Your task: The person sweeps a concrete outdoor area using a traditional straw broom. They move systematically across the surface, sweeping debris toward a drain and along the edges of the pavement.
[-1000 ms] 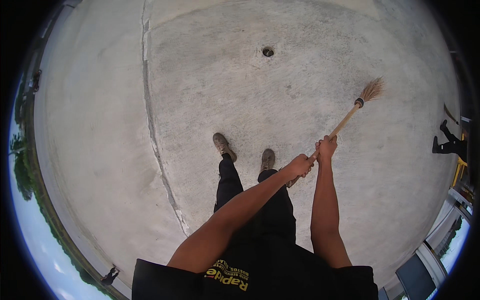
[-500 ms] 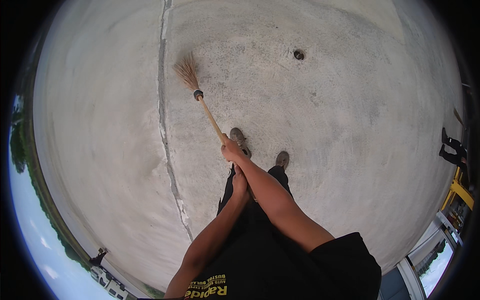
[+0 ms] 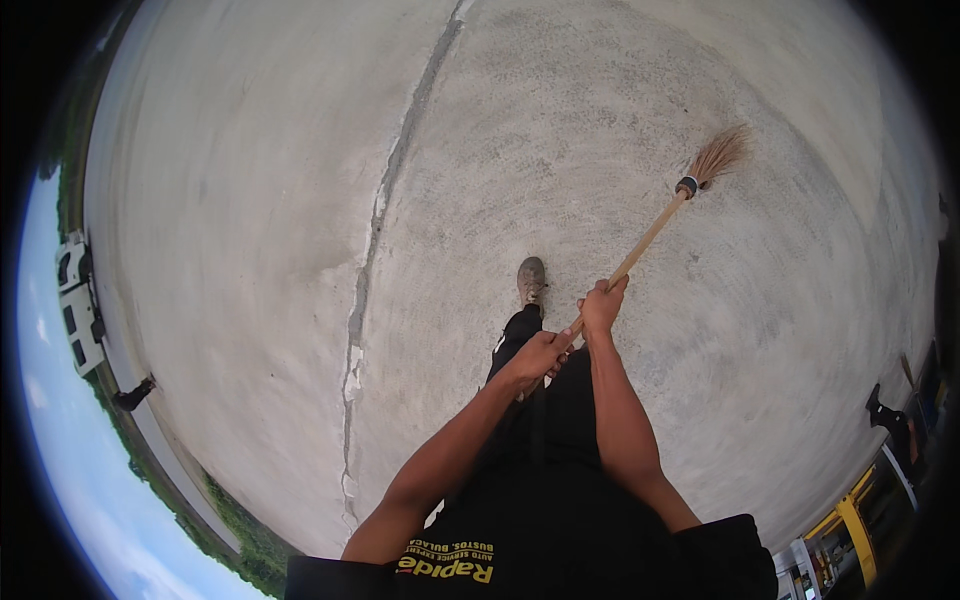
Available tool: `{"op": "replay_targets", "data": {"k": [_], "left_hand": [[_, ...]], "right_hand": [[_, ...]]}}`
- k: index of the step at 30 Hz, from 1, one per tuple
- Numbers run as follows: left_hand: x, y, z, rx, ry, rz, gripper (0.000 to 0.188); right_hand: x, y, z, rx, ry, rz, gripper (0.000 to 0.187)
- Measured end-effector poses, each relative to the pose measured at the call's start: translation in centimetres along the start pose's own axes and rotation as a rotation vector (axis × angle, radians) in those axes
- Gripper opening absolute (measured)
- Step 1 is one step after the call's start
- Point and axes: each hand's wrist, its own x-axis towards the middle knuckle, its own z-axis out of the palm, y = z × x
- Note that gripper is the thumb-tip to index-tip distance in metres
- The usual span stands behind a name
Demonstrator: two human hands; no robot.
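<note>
Right of the floor joint [image 3: 380,195]: left hand [image 3: 540,357], then right hand [image 3: 603,304], both wrapped around one broom [image 3: 650,239].
Left of the joint, far off, stands a white vehicle [image 3: 79,305]. A brown shoe [image 3: 532,279] is planted near the joint's right side. Farther right, the left hand grasps the rear of the handle [image 3: 637,255] and the right hand clasps it ahead; the dark collar [image 3: 687,187] and splayed bristles [image 3: 719,157] lie well away from the joint. Whether the tips press the concrete [image 3: 480,150] is hard to tell. For a good stroke, I'd judge, let the right hand steer and the left pivot, keep the bristles low, overlap passes, and work along the joint's rough edge.
</note>
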Motion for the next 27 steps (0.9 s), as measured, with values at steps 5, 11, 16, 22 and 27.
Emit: {"op": "replay_targets", "data": {"k": [5, 11, 16, 22, 27], "left_hand": [[-7.1, -6.8, -5.3, -0.667, 0.345, -0.289, 0.045], [-4.2, -1.9, -6.6, -0.923, 0.564, 0.357, 0.06], [-2.8, 3.4, 1.0, -0.746, 0.586, 0.372, 0.068], [-1.9, 3.6, 13.4, -0.133, 0.189, 0.205, 0.061], [3.7, 9.0, 20.7, 0.135, -0.26, -0.079, 0.056]], "right_hand": [[-8.8, 9.0, 12.2, -0.66, -0.52, 0.081, 0.078], [-10.4, 1.4, 23.2, -0.622, -1.127, -0.043, 0.046], [-8.1, -7.2, 16.6, -0.498, -1.142, -0.178, 0.051], [-1.3, -12.0, -4.3, -0.01, -0.584, -0.048, 0.067], [4.9, -12.6, -19.9, 0.417, 0.061, 0.005, 0.07]]}}
